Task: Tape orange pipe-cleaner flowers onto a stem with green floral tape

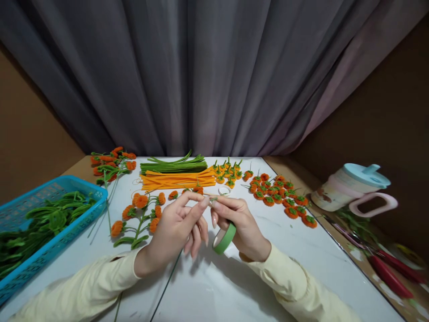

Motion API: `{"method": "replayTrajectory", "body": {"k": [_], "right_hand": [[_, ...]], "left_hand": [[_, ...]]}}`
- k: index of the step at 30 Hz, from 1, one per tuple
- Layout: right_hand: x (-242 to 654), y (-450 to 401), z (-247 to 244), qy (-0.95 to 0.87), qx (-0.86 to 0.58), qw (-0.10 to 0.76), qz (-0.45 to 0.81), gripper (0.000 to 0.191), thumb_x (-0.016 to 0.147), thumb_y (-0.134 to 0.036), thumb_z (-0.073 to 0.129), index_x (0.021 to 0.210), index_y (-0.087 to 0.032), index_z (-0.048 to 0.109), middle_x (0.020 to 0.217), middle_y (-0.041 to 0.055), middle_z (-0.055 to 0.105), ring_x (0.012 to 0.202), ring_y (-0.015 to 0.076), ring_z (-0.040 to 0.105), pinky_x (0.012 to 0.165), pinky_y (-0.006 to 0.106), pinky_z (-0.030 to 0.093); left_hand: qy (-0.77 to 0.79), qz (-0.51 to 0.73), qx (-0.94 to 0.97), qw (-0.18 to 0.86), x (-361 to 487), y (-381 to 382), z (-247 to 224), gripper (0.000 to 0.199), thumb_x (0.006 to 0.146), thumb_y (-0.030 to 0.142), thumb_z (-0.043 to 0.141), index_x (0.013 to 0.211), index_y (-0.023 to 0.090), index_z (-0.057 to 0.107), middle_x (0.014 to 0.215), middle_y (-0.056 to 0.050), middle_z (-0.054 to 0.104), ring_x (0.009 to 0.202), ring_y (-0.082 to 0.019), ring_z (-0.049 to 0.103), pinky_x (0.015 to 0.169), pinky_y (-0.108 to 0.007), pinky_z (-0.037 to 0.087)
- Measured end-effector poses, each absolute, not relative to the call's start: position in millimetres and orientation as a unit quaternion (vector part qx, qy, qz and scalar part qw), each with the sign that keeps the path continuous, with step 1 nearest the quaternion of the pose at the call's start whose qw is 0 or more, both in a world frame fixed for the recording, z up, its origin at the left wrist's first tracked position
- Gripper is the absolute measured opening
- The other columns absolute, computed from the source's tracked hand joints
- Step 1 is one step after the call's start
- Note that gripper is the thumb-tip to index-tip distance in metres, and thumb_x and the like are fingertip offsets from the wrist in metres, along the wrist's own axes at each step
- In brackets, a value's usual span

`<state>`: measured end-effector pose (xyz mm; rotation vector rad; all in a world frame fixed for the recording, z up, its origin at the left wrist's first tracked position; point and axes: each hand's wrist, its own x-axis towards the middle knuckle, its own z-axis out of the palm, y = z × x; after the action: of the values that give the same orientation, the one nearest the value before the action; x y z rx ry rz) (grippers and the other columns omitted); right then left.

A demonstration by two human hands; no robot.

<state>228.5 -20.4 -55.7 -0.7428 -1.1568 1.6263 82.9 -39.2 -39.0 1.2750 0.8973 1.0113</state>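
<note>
Over the middle of the white table, my left hand (182, 223) and my right hand (239, 219) meet at the fingertips. Thumb and forefinger of my left hand pinch something thin, largely hidden by the fingers. My right hand holds a roll of green floral tape (225, 239) in its lower fingers, while its thumb and forefinger pinch close to the left fingertips. Left of my left hand lies a stem of orange pipe-cleaner flowers (139, 201) with green leaves. Just behind my fingertips sits a small white ring (224, 191).
Green pipe cleaners (172, 167) and orange ones (177, 180) lie in bundles at the back. Orange flower heads (273, 192) spread to the right. At left stands a blue basket (100, 190) of green leaves; at right, a lidded cup (348, 188) and red-handled pliers (390, 275).
</note>
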Motion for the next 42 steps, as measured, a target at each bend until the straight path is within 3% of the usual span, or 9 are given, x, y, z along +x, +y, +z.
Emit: {"method": "replayTrajectory", "body": {"k": [5,11,23,34,38,42], "right_hand": [[236,-10,-58,-0.490,-0.347,0.521,0.606,0.026,0.076,-0.033,0.067,0.058,-0.014,0.064,0.053,-0.0012,0.051,0.043,0.0055,0.026,0.042,0.024,0.018],[238,-3,-61,-0.508,-0.361,0.534,0.572,0.027,0.077,-0.033,0.065,0.059,-0.013,0.065,0.055,0.0001,0.054,0.043,0.0056,0.026,0.041,0.024,0.017],[237,-2,-65,-0.476,-0.314,0.512,0.642,0.022,0.076,-0.035,0.067,0.071,-0.014,0.064,0.054,-0.0020,0.055,0.039,0.0037,0.026,0.038,0.023,0.014],[249,5,-62,-0.566,-0.322,0.490,0.579,0.015,0.072,-0.029,0.070,0.075,-0.015,0.073,0.051,0.0005,0.060,0.042,0.0060,0.034,0.040,0.023,0.021],[248,4,-60,-0.546,-0.341,0.500,0.579,0.016,0.072,-0.029,0.068,0.078,-0.015,0.074,0.051,-0.0002,0.059,0.040,0.0052,0.031,0.038,0.022,0.021],[250,6,-59,-0.559,-0.354,0.502,0.557,0.016,0.075,-0.030,0.067,0.072,-0.016,0.074,0.053,0.0003,0.060,0.040,0.0041,0.027,0.037,0.023,0.019]], "left_hand": [[0.416,0.413,0.583,0.562,77,-32,-48,0.037,0.078,0.045,0.061,0.094,0.021,0.038,0.057,0.006,0.060,0.030,-0.008,0.051,0.028,-0.014,0.033],[0.448,0.386,0.656,0.469,73,-36,-59,0.020,0.091,0.040,0.043,0.089,0.020,0.040,0.053,0.007,0.055,0.030,-0.004,0.042,0.033,-0.013,0.031],[0.342,0.346,0.581,0.652,82,-42,-50,0.025,0.091,0.046,0.039,0.089,0.021,0.036,0.042,0.011,0.048,0.021,-0.002,0.028,0.025,-0.009,0.018],[0.342,0.317,0.568,0.678,69,-42,-31,0.024,0.091,0.045,0.039,0.088,0.022,0.037,0.038,0.012,0.046,0.018,-0.003,0.022,0.022,-0.010,0.013],[0.400,0.312,0.619,0.600,70,-40,-28,0.024,0.092,0.045,0.034,0.089,0.021,0.038,0.040,0.010,0.049,0.020,-0.004,0.024,0.024,-0.013,0.014],[0.463,0.325,0.756,0.329,72,-33,-35,0.029,0.095,0.035,0.032,0.117,0.017,0.039,0.047,0.006,0.057,0.036,-0.009,0.049,0.042,-0.017,0.039]]}}
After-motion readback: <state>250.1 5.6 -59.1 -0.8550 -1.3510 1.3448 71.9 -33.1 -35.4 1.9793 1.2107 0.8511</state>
